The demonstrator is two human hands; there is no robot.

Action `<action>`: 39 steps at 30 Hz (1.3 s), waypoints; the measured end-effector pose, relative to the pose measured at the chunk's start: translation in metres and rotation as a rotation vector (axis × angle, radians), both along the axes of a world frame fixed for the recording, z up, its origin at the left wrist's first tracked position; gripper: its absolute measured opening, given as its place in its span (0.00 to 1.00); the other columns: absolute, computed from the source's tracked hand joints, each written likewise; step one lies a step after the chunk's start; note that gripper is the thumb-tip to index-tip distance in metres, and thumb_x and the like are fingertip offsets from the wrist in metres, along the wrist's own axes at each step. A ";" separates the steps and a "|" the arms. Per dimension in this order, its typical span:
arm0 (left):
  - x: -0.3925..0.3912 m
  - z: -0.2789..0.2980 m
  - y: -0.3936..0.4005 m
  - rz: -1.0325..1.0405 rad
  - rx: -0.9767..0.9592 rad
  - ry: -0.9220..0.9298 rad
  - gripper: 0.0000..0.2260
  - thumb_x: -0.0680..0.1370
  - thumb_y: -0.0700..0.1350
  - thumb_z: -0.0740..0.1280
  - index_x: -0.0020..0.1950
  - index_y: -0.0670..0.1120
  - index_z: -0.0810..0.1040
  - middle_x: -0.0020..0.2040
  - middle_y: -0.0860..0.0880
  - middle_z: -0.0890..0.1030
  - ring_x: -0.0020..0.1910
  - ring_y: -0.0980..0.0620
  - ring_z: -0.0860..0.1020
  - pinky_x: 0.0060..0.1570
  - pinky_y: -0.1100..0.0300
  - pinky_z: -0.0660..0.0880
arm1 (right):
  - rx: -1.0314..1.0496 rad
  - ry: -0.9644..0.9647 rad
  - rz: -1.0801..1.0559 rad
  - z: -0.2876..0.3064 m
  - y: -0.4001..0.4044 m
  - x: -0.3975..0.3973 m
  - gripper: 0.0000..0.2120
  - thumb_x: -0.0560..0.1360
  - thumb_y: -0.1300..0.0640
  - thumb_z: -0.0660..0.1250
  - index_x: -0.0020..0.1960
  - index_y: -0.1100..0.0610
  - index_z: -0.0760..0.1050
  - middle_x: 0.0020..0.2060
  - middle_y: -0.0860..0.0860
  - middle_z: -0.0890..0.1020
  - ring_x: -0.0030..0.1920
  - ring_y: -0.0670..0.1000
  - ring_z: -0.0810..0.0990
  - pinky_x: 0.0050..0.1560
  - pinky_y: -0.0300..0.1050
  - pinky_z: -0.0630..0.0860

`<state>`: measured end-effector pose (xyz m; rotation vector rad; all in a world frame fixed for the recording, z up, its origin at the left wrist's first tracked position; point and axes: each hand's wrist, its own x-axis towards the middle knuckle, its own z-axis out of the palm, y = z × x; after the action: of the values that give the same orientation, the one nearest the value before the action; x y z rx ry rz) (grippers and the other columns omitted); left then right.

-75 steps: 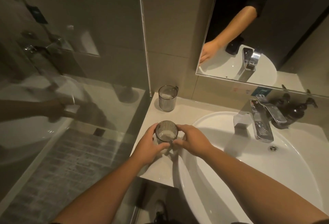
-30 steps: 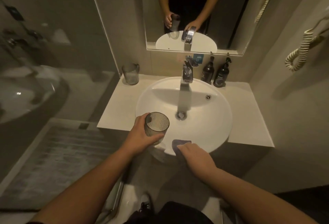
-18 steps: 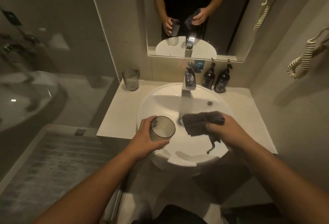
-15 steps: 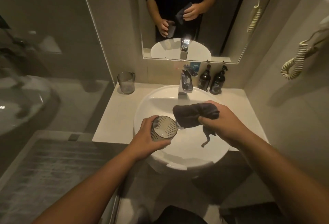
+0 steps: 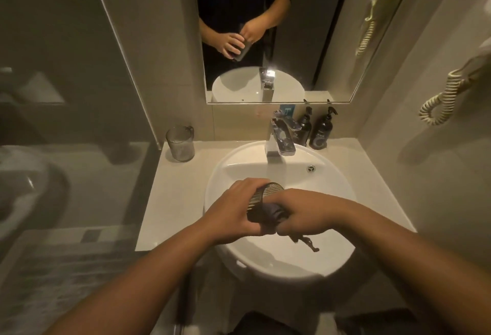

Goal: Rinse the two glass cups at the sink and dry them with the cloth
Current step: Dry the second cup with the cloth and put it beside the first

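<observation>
The left hand (image 5: 233, 212) is wrapped round the ribbed glass cup (image 5: 261, 200), fingers and thumb curled about its wall, and holds it tipped on its side over the front half of the sink (image 5: 345, 183), mouth turned toward the other hand; held so, the opening faces the cloth and any drips should fall into the basin rather than on the counter (image 5: 170, 201); the right hand (image 5: 305, 217) grips the dark cloth (image 5: 273, 215), its fingers closed on the bunched fabric, which it presses at the cup's mouth, and how far the cloth reaches inside cannot be told, since both hands cover that part; a loose tail of the cloth hangs below the right hand over the white bowl; the mirror (image 5: 332, 42) shows the same pair of hands meeting on the cup; the second glass cup (image 5: 180, 144) stands upright at the back left corner of the counter, well apart from the hands, probably parked there out of the way until its turn; the tap (image 5: 281, 138) stands behind the bowl with two dark pump bottles (image 5: 313, 130) just beside it against the wall; I judge this to be the drying of the first cup, with the other cup yet to be dried
</observation>
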<state>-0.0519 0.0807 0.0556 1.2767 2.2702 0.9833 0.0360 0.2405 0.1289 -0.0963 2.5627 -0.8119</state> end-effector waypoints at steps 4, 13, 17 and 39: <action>-0.014 0.007 0.002 -0.035 -0.027 0.033 0.40 0.68 0.54 0.79 0.76 0.54 0.64 0.74 0.52 0.70 0.70 0.51 0.68 0.70 0.51 0.70 | -0.134 0.007 -0.083 0.002 -0.002 -0.007 0.12 0.71 0.58 0.71 0.54 0.51 0.78 0.44 0.46 0.82 0.42 0.44 0.81 0.42 0.36 0.79; -0.021 0.019 0.007 0.034 0.041 -0.071 0.30 0.75 0.54 0.73 0.75 0.54 0.67 0.72 0.53 0.73 0.69 0.53 0.71 0.68 0.57 0.71 | -0.485 0.057 -0.398 -0.002 0.015 0.000 0.11 0.74 0.67 0.67 0.54 0.56 0.77 0.31 0.40 0.81 0.30 0.36 0.77 0.33 0.29 0.73; -0.017 0.024 0.019 0.498 0.281 -0.578 0.15 0.84 0.56 0.57 0.64 0.51 0.76 0.62 0.50 0.79 0.63 0.48 0.76 0.63 0.50 0.77 | -0.438 0.138 -0.396 0.003 0.030 0.011 0.14 0.74 0.66 0.67 0.51 0.47 0.77 0.35 0.40 0.82 0.34 0.37 0.79 0.36 0.32 0.75; 0.020 0.067 0.057 0.549 0.408 -0.945 0.19 0.84 0.58 0.55 0.53 0.46 0.78 0.55 0.39 0.84 0.55 0.41 0.83 0.48 0.44 0.83 | -0.117 0.352 -0.122 0.013 0.041 0.031 0.08 0.71 0.57 0.69 0.50 0.53 0.79 0.38 0.50 0.82 0.35 0.50 0.81 0.32 0.41 0.80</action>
<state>-0.0321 0.1381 0.1222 0.1249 1.6757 1.8103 0.0669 0.2810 0.1418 -0.1298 2.8702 -1.0741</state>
